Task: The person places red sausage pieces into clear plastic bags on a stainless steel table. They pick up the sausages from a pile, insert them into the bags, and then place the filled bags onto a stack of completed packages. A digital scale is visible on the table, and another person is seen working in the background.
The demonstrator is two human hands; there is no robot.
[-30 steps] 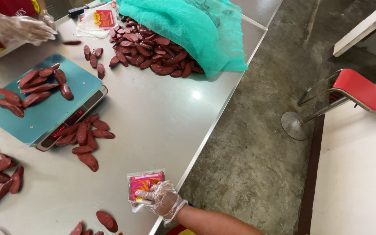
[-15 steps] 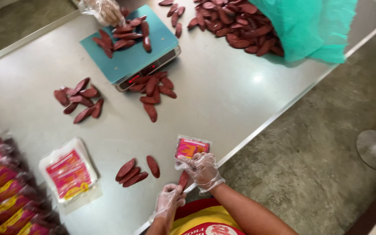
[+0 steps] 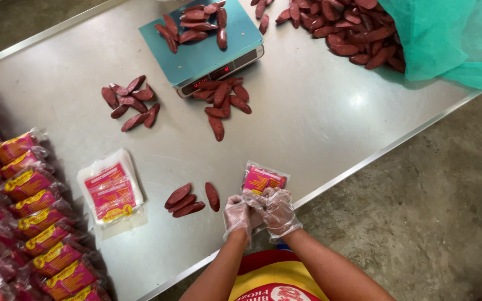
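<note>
Your right hand (image 3: 279, 210), in a thin clear glove, pinches the near end of a small clear plastic bag with a pink and yellow label (image 3: 262, 179). Your left hand (image 3: 236, 215), gloved too, is curled at the same end of the bag, and its fingers touch that end, but you cannot tell if it really grips. Both hands meet right at the near edge of the shiny grey metal table (image 3: 319, 128). The bag lies flat on the table, just in from that edge.

Just to the left of your left hand lie four dark red sausages (image 3: 188, 199) in a little group, close but not touching. Further left sits a flat stack of empty clear bags with pink labels (image 3: 110, 189). Along the left edge lie many filled bags with yellow and pink labels (image 3: 34, 223), packed side by side.

Past the bag there is a wide bare stretch of table, so you have room to move there. Beyond it, toward the far edge, stands a teal weighing scale (image 3: 207, 47) with sausages on its top. One pile of loose sausages (image 3: 223, 99) lies in front of the scale and one pile (image 3: 132, 103) to its left. At the far right corner a green net sack (image 3: 447, 36) covers a big heap of sausages (image 3: 341, 30).
</note>
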